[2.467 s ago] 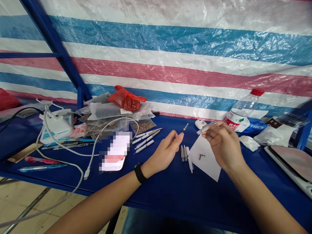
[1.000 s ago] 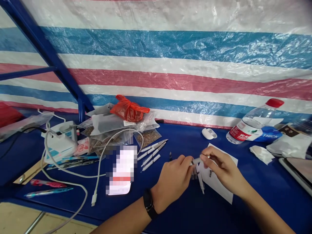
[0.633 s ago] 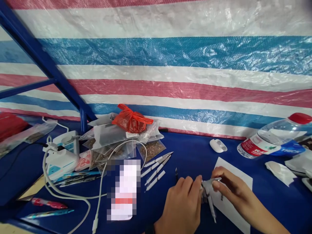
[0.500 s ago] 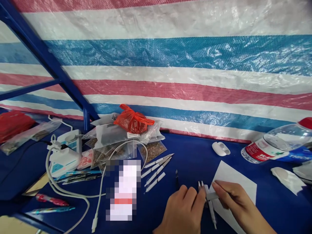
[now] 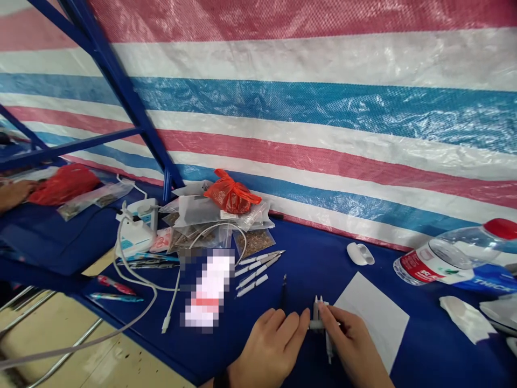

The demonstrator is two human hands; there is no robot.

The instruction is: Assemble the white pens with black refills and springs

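Observation:
My left hand [image 5: 274, 340] is closed, its fingertips on one end of a short whitish tube [image 5: 316, 325] that looks like a pen part. Close beside it, my right hand [image 5: 353, 340] pinches at the tube's other end. The tube runs crosswise over white pens [image 5: 316, 306] whose tips point away from me. Fingers hide part of the tube and the pens. Left of these, a slim black pen refill [image 5: 284, 288] lies on the blue table. Further left, several white pens [image 5: 252, 272] lie side by side, some with silver tips.
A white paper sheet [image 5: 374, 318] lies right of my hands, near an earbud case [image 5: 359, 254], a red-capped bottle [image 5: 448, 250] and crumpled tissue [image 5: 464, 318]. Leftward are a blurred-out phone [image 5: 210, 288], a white cable [image 5: 173, 307], a power strip [image 5: 137, 226], bags [image 5: 254, 242] and a red bag [image 5: 232, 194].
The view has shifted, showing more floor at left. My hands have come closer together over the pens, the tube now between them. At far left, another person's hand appears by a red bag.

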